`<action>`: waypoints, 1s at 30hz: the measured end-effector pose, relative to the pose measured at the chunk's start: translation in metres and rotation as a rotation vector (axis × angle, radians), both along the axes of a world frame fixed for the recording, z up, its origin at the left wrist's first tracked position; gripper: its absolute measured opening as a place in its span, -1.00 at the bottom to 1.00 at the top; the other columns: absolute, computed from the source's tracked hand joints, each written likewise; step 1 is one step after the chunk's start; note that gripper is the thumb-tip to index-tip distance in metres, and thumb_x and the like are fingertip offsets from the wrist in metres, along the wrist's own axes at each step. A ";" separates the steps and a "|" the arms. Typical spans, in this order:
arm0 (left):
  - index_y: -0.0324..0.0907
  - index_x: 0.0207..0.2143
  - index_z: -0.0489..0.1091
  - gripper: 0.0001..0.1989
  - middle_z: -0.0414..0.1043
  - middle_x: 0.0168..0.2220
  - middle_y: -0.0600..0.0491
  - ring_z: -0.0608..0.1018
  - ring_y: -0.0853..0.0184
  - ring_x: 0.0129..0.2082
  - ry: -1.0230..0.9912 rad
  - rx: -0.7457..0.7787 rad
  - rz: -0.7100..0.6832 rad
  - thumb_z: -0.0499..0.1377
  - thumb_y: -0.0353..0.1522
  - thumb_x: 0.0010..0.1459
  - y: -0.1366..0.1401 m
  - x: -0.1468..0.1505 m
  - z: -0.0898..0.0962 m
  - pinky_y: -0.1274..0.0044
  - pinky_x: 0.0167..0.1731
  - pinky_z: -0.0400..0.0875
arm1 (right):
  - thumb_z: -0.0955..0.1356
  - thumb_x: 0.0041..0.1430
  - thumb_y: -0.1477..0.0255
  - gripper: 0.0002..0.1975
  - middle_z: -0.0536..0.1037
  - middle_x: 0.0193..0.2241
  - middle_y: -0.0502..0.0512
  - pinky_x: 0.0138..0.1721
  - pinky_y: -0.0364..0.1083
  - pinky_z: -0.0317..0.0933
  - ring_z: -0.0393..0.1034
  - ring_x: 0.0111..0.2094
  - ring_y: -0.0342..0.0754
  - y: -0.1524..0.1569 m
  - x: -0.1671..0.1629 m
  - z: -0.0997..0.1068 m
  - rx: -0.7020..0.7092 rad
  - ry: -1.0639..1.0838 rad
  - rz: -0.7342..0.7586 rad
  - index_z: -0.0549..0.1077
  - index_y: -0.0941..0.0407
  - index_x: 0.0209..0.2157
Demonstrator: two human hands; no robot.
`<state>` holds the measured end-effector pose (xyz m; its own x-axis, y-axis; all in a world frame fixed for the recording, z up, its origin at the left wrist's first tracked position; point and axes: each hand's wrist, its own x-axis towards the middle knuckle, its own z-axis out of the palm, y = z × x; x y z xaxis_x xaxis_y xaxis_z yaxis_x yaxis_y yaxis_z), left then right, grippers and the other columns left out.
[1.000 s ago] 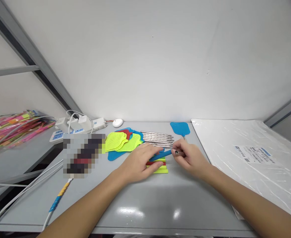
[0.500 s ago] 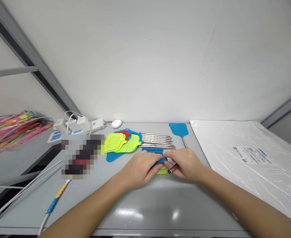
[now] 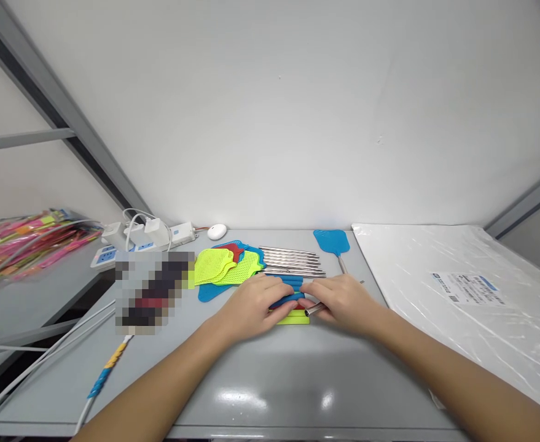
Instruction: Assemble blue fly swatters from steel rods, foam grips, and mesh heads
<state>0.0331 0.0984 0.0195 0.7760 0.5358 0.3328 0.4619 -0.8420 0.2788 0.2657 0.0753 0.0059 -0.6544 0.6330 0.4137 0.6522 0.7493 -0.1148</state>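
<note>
Landmark: rod row [image 3: 292, 263], the bare steel rods lying side by side on the desk [image 3: 270, 380].

Left hand [image 3: 259, 305]: on the near side of the rod row, fingers closed around a blue tube [image 3: 289, 299], which lies across the other tubes. Right hand [image 3: 347, 305]: near-right of the rod row, fingers curled around a loose steel rod [image 3: 316, 309], open end out toward the tube. Its fingertips sit at the tube's right end; can't tell if they touch it.

Under the hands, just near side of the rod row: blue tubes [image 3: 292, 280] and yellow-green tubes [image 3: 295, 318], a bit of red between, mostly covered.

Left of the rod row, almost against it: overlapping swatter heads [image 3: 213, 266], yellow-green, red, blue. Right of it: blue swatter [image 3: 333, 241] on a metal shaft; far end of the shaft hidden by the right hand. Farther right: wrapped white package [image 3: 403, 258]. Well left: power strip [image 3: 106, 256], plus a pixelated item [image 3: 154, 294], unreadable.
</note>
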 end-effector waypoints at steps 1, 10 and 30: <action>-0.16 -0.24 0.38 -0.82 0.46 -0.37 0.04 0.44 0.31 -0.34 0.000 0.003 0.006 0.00 -0.32 0.30 -0.001 0.000 0.001 0.47 -0.30 0.26 | 0.23 0.29 0.41 -0.87 0.49 -0.50 -0.02 -0.51 -0.12 -0.05 0.33 -0.48 -0.14 0.000 -0.001 0.001 0.011 0.008 0.000 0.39 0.09 -0.22; -0.17 -0.22 0.32 -0.87 0.39 -0.38 0.05 0.41 0.31 -0.37 0.002 -0.009 0.060 0.03 -0.35 0.22 -0.001 -0.001 0.000 0.48 -0.34 0.27 | 0.12 0.29 0.40 -0.71 0.35 -0.61 0.03 -0.50 -0.08 0.04 0.22 -0.55 -0.07 0.001 0.017 0.020 0.263 0.346 0.105 0.42 0.12 -0.32; -0.15 -0.20 0.33 -0.75 0.42 -0.39 0.06 0.42 0.30 -0.39 0.040 -0.054 0.081 -0.05 -0.22 0.33 0.001 -0.003 -0.004 0.50 -0.35 0.23 | 0.16 0.31 0.24 -0.62 0.19 -0.79 -0.13 -0.61 -0.16 0.12 0.05 -0.73 -0.20 0.007 0.002 0.022 -0.705 1.464 -0.260 0.34 0.10 -0.52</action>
